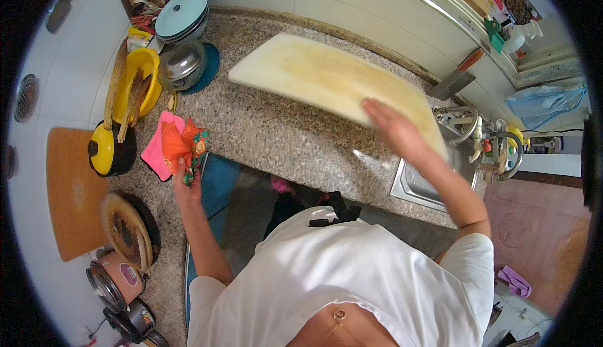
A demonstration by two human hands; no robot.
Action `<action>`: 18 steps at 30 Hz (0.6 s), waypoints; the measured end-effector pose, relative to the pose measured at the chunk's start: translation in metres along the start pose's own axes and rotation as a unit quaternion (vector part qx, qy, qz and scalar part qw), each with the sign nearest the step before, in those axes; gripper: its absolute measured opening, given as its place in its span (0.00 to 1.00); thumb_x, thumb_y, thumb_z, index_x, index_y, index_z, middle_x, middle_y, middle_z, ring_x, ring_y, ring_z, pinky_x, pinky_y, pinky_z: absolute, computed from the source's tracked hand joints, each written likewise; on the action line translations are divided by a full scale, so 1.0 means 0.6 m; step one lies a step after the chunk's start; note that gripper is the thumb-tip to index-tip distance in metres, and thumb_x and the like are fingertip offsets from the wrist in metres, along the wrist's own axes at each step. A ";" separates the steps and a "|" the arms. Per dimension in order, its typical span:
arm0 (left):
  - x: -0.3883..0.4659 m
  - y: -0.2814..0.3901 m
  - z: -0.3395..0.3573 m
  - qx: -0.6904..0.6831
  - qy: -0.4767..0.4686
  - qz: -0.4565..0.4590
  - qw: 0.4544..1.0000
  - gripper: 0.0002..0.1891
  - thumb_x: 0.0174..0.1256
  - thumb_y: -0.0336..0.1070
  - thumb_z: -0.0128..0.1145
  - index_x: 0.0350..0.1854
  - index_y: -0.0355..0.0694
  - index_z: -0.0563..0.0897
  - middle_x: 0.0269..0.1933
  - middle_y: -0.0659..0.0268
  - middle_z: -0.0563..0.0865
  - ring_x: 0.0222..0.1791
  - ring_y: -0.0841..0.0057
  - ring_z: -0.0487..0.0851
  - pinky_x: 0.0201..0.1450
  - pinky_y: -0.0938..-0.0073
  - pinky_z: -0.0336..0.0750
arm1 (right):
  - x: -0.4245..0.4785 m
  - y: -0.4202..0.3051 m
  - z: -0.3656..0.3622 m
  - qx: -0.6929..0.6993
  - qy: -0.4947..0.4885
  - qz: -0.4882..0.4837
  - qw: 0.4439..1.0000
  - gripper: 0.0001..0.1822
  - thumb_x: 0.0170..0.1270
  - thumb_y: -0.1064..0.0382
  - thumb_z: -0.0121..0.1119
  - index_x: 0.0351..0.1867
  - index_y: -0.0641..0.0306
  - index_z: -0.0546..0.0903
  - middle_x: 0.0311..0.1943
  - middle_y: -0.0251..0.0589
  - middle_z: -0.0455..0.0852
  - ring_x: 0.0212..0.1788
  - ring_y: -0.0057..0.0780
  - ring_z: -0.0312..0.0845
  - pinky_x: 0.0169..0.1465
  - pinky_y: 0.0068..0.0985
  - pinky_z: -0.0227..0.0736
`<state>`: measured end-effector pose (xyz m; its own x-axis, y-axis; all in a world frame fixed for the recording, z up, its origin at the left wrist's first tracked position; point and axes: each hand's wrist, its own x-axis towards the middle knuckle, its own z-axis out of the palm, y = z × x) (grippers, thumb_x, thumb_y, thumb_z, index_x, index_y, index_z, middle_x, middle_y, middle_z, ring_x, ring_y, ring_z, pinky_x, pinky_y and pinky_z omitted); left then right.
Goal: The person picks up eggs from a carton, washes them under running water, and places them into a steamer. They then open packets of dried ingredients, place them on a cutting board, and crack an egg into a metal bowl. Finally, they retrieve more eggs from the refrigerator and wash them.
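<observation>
My left hand [187, 185] grips a crumpled orange and green packet [181, 140] at its lower end. The packet overlaps a pink cloth [162, 156] on the granite counter. My right hand [395, 128], blurred, is over the front edge of a large white cutting board [325, 71] with yellowish stains. Nothing shows in that hand, and I cannot tell whether it touches the board. The board's right end reaches over the edge of the steel sink [414, 182].
A cleaver [454, 80] stands against the back wall near the faucet [476, 130]. Left of the board are a lidded glass bowl [183, 65], stacked blue-lidded bowls [181, 14], a yellow basin [150, 73] and a yellow-lidded pot [104, 149]. An orange board [75, 196] leans on the left wall.
</observation>
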<state>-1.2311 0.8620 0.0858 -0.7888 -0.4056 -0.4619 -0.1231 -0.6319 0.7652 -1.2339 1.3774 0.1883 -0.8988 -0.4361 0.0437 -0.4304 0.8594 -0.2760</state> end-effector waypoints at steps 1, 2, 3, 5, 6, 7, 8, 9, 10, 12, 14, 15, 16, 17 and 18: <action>0.001 0.010 -0.007 -0.007 -0.002 0.000 1.000 0.16 0.61 0.36 0.64 0.50 0.39 0.78 0.46 0.65 0.83 0.44 0.74 0.80 0.44 0.71 0.74 | -0.012 -0.020 0.031 -0.023 0.028 -0.036 0.999 0.32 0.53 0.78 0.48 0.64 0.66 0.67 0.62 0.52 0.71 0.65 0.48 0.66 0.67 0.36 0.62; 0.019 0.017 -0.040 0.016 0.021 -0.006 1.000 0.15 0.61 0.36 0.64 0.48 0.39 0.78 0.44 0.65 0.83 0.42 0.74 0.80 0.44 0.70 0.73 | -0.021 -0.043 0.054 -0.031 0.022 -0.034 0.999 0.30 0.54 0.74 0.49 0.64 0.69 0.67 0.63 0.52 0.70 0.65 0.50 0.65 0.68 0.37 0.61; 0.016 0.020 -0.038 0.019 0.025 -0.004 0.999 0.15 0.61 0.37 0.64 0.47 0.39 0.78 0.44 0.65 0.83 0.41 0.74 0.80 0.43 0.71 0.73 | -0.030 -0.054 0.076 -0.055 0.019 -0.041 0.997 0.30 0.55 0.71 0.49 0.63 0.69 0.67 0.63 0.52 0.70 0.65 0.50 0.64 0.68 0.37 0.60; 0.006 0.035 -0.025 0.024 0.034 0.004 0.999 0.14 0.61 0.37 0.64 0.47 0.39 0.78 0.43 0.65 0.84 0.40 0.75 0.80 0.42 0.71 0.73 | -0.045 -0.073 0.108 -0.072 0.030 -0.044 0.996 0.30 0.54 0.70 0.50 0.63 0.70 0.67 0.63 0.50 0.69 0.65 0.49 0.64 0.68 0.38 0.60; 0.001 0.038 -0.022 0.031 0.045 0.010 0.998 0.15 0.62 0.38 0.64 0.47 0.39 0.78 0.43 0.65 0.84 0.41 0.75 0.80 0.41 0.73 0.72 | -0.047 -0.082 0.110 -0.069 0.028 -0.046 0.996 0.30 0.54 0.70 0.50 0.63 0.70 0.67 0.63 0.51 0.69 0.65 0.49 0.64 0.68 0.38 0.60; 0.004 0.040 -0.029 0.029 0.026 0.009 0.999 0.15 0.62 0.38 0.64 0.47 0.38 0.78 0.43 0.65 0.84 0.41 0.74 0.79 0.41 0.73 0.72 | -0.049 -0.091 0.109 -0.066 0.026 -0.047 0.996 0.30 0.54 0.70 0.51 0.63 0.70 0.67 0.63 0.51 0.69 0.65 0.49 0.64 0.68 0.38 0.60; 0.013 0.044 -0.043 0.026 0.008 0.007 1.000 0.16 0.62 0.39 0.64 0.48 0.38 0.78 0.44 0.65 0.83 0.41 0.74 0.79 0.41 0.73 0.72 | -0.049 -0.101 0.109 -0.063 0.023 -0.048 0.997 0.30 0.54 0.69 0.51 0.63 0.70 0.67 0.63 0.51 0.70 0.65 0.49 0.64 0.68 0.38 0.60; 0.015 0.043 -0.041 0.021 -0.014 0.003 1.000 0.16 0.62 0.39 0.64 0.48 0.37 0.78 0.44 0.64 0.83 0.41 0.74 0.79 0.41 0.73 0.72 | -0.049 -0.109 0.105 -0.057 0.022 -0.049 0.997 0.30 0.54 0.69 0.51 0.63 0.70 0.67 0.63 0.51 0.70 0.65 0.49 0.64 0.68 0.38 0.60; 0.017 0.040 -0.039 0.022 -0.002 0.002 1.000 0.17 0.62 0.39 0.64 0.49 0.37 0.77 0.45 0.64 0.83 0.41 0.74 0.79 0.41 0.73 0.72 | -0.047 -0.118 0.102 -0.051 0.021 -0.051 0.997 0.30 0.53 0.69 0.51 0.63 0.71 0.67 0.63 0.52 0.70 0.65 0.49 0.64 0.68 0.38 0.60; 0.016 0.038 -0.034 0.022 0.023 0.004 0.999 0.19 0.62 0.40 0.64 0.50 0.35 0.77 0.46 0.63 0.82 0.42 0.73 0.79 0.41 0.73 0.72 | -0.045 -0.133 0.091 -0.033 0.008 -0.053 0.998 0.30 0.54 0.70 0.50 0.62 0.71 0.67 0.63 0.54 0.69 0.66 0.50 0.63 0.68 0.39 0.60; 0.012 0.033 -0.026 0.012 0.015 0.008 1.000 0.20 0.62 0.40 0.64 0.52 0.34 0.76 0.47 0.62 0.82 0.42 0.73 0.79 0.42 0.73 0.72 | -0.048 -0.146 0.060 0.007 0.008 -0.046 0.999 0.30 0.53 0.72 0.52 0.62 0.72 0.68 0.62 0.55 0.70 0.64 0.49 0.65 0.68 0.37 0.61; 0.008 0.033 -0.021 0.009 0.011 0.011 1.000 0.21 0.61 0.40 0.64 0.52 0.33 0.76 0.47 0.62 0.82 0.43 0.72 0.79 0.42 0.73 0.72 | -0.048 -0.153 0.038 0.028 0.008 -0.042 0.999 0.30 0.52 0.73 0.52 0.61 0.73 0.68 0.61 0.55 0.71 0.64 0.49 0.66 0.67 0.36 0.62; 0.004 0.034 -0.016 0.009 0.015 0.014 1.000 0.21 0.61 0.40 0.65 0.52 0.34 0.76 0.47 0.62 0.82 0.43 0.72 0.78 0.42 0.72 0.72 | -0.047 -0.158 0.011 0.053 0.010 -0.039 0.998 0.30 0.51 0.73 0.53 0.61 0.72 0.69 0.59 0.55 0.73 0.61 0.49 0.69 0.66 0.36 0.64; 0.002 0.034 -0.011 0.009 0.019 0.016 1.000 0.22 0.61 0.40 0.65 0.52 0.34 0.76 0.48 0.62 0.82 0.44 0.72 0.78 0.42 0.72 0.72 | -0.046 -0.161 -0.024 0.077 0.012 -0.034 0.996 0.31 0.49 0.74 0.54 0.61 0.71 0.70 0.57 0.55 0.75 0.59 0.48 0.72 0.64 0.36 0.66; -0.001 0.036 -0.011 0.009 0.025 0.020 0.999 0.22 0.60 0.40 0.66 0.52 0.34 0.76 0.48 0.62 0.81 0.44 0.72 0.78 0.43 0.71 0.72 | -0.041 -0.161 -0.057 0.102 0.013 -0.032 0.994 0.31 0.48 0.75 0.54 0.60 0.71 0.71 0.55 0.55 0.76 0.57 0.47 0.74 0.62 0.36 0.68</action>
<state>-1.2293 0.8446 0.0997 -0.7618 -0.4634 -0.4527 -0.1030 -0.6033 0.7909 -1.1730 1.3145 0.2468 -0.8730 -0.4790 0.0917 -0.4636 0.7565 -0.4614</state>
